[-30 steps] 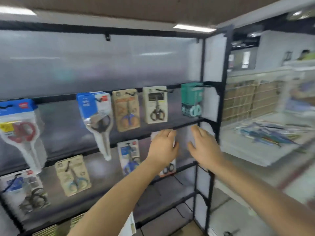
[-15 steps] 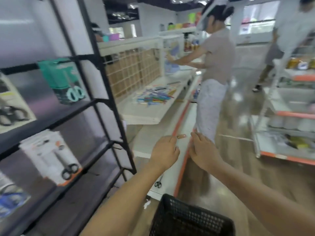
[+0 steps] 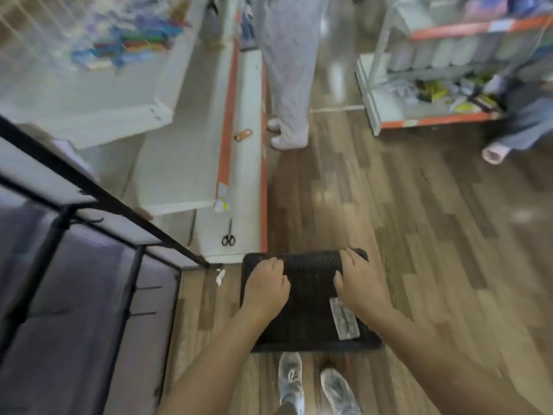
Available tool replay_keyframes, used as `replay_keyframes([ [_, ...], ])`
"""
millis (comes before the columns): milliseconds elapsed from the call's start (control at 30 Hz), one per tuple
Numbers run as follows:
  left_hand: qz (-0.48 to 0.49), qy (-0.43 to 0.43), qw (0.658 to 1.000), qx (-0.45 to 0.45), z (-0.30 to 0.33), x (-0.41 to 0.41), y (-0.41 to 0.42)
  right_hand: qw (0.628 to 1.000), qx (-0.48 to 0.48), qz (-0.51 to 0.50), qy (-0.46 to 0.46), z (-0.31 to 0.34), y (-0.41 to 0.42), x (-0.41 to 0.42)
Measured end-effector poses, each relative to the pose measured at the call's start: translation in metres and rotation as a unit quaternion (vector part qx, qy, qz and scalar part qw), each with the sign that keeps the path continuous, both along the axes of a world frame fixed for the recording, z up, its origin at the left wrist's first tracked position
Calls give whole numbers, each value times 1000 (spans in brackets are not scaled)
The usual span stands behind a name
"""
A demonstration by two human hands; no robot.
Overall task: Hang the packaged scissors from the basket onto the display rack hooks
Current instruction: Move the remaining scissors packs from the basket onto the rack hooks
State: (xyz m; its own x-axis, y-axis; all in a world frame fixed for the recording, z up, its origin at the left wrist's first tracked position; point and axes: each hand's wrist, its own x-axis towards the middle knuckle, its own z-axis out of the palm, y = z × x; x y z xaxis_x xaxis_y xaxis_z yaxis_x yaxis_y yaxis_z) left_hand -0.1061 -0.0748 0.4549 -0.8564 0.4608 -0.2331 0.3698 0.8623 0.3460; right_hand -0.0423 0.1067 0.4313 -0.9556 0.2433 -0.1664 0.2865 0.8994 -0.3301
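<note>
A black mesh basket (image 3: 308, 310) stands on the wood floor just in front of my feet. One clear packaged pair of scissors (image 3: 344, 322) lies in its right half, partly under my right wrist. My left hand (image 3: 266, 287) hovers over the basket's left side with fingers loosely curled down, holding nothing. My right hand (image 3: 359, 283) reaches over the right side, fingertips near the far rim, also holding nothing. The black display rack (image 3: 89, 190) fills the left of the view, with two bare hooks (image 3: 146, 287) low on it.
A loose pair of black scissors (image 3: 228, 236) lies on the white shelf base (image 3: 185, 163) beyond the basket. A person in light trousers (image 3: 287, 85) stands in the aisle ahead. Another person's leg (image 3: 520, 124) shows beside the orange-trimmed shelf (image 3: 434, 122).
My view swung from the rack with hung scissors packs down to the floor. Both hands dropped from the rack's lower row to just above the basket.
</note>
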Motion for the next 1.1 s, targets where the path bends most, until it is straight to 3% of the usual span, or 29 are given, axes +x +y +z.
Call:
replay_keyframes([
  [333,-70,-126,985,-99,-186,12,-21,972,-44,-80,-217,-187,-14,67],
  [567,-99,-176,971,-129,-318,19,-8,954,-54,-117,-269,-318,5,68],
  [967,-134,-89,980,-114,-569,1,28,960,41,21,-277,-556,61,10],
  [1100,-149,-88,980,-93,-626,-6,42,953,67,7,-296,-621,71,0],
])
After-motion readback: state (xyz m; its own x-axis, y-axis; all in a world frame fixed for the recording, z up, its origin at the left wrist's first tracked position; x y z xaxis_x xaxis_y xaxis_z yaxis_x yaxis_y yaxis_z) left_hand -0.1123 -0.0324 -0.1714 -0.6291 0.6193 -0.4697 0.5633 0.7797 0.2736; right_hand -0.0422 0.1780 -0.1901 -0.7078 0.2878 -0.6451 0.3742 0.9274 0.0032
